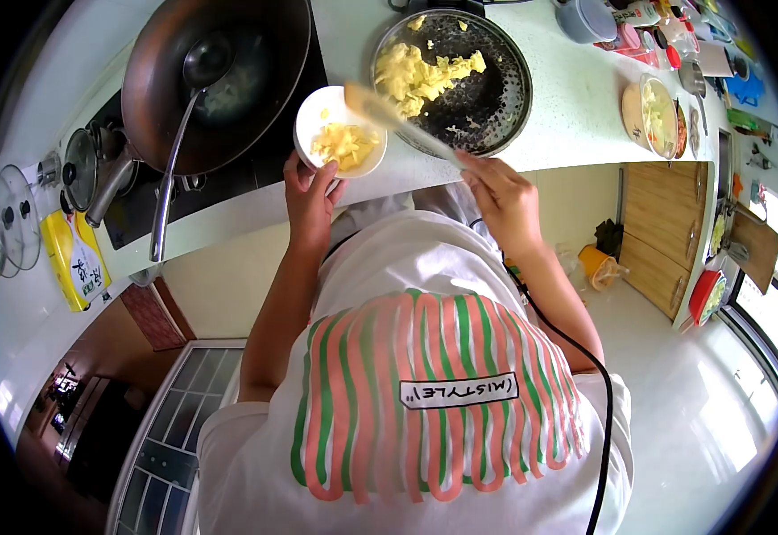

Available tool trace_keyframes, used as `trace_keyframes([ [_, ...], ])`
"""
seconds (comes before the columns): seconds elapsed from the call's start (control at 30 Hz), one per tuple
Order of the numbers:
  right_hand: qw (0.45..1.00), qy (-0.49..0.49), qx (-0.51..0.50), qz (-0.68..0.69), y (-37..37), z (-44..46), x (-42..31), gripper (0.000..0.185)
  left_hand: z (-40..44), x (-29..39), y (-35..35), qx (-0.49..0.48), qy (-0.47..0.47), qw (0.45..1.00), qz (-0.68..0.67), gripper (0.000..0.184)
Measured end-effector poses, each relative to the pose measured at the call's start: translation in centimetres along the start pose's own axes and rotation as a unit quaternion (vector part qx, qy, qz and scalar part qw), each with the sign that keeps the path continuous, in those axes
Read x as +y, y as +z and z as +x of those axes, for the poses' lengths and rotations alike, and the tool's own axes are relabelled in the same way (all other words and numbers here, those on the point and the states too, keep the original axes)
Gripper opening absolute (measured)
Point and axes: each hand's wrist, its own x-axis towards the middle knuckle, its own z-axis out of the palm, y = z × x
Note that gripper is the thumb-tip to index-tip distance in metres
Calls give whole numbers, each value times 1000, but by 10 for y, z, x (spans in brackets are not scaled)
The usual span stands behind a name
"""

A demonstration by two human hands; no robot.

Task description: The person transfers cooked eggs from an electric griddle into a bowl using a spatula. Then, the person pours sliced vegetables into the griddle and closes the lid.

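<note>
My left hand (310, 192) is closed on the rim of a small white bowl (303, 125), tilted a little, with yellow scrambled egg (344, 145) inside. In my right hand (503, 198) is the handle end of a spatula (407, 129); its light-brown blade, blurred by motion, is beside the bowl's right rim. Whether blade and bowl touch, I cannot tell. Beyond the spatula sits a round black pan (514, 107), with more scrambled egg (411, 76) heaped on its left side and small bits scattered about.
A large wok (148, 80) with a metal ladle (173, 165) in it stands on the hob at left. Glass lids (19, 218) and a yellow packet (75, 259) lie further left. Bottles and jars (643, 40) crowd the back right, near a food bowl (639, 116). A black cable (601, 401) crosses my right arm.
</note>
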Motion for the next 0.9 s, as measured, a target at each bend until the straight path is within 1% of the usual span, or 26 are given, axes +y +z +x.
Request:
trace_keyframes([
  [0.1, 997, 58, 33, 29, -16, 5, 11, 29, 1, -1, 0, -5, 6, 1000, -11, 60],
  [0.13, 994, 107, 27, -17, -25, 6, 19, 28, 2, -1, -2, -12, 7, 1000, -14, 60],
  [0.2, 979, 186, 89, 7, -33, 6, 53, 27, 3, -1, -1, -16, 12, 1000, -22, 62],
  [0.27, 970, 209, 120, -29, -43, 8, 82, 29, 3, 0, 3, -7, 18, 999, -27, 63],
  [0.3, 961, 248, 111, -48, -45, 10, 91, 29, 4, -1, 5, -6, 20, 999, -35, 67],
  [0.37, 967, 226, 115, -16, -32, 8, 115, 28, 8, -2, 7, -2, 25, 999, -48, 76],
  [0.4, 969, 216, 117, 1, -26, 4, 126, 27, 9, -3, 8, 2, 29, 998, -48, 77],
  [0.43, 968, 236, 87, 5, -21, 2, 121, 28, 11, -4, 11, 5, 32, 998, -47, 77],
  [0.53, 972, 232, 35, 21, 1, -2, 101, 29, 18, -7, 14, 8, 39, 998, -54, 78],
  [0.67, 970, 225, 40, 84, 25, -3, 76, 31, 19, -7, 17, 13, 38, 997, -59, 79],
  [0.77, 956, 263, 7, 127, 37, -3, 70, 31, 21, -12, 18, 34, 53, 997, -38, 68],
  [0.87, 947, 275, -17, 168, 41, -1, 65, 31, 21, -13, 15, 8, 41, 998, -45, 79],
  [0.9, 943, 261, -5, 206, 42, 0, 64, 30, 20, -13, 14, 9, 39, 998, -44, 79],
])
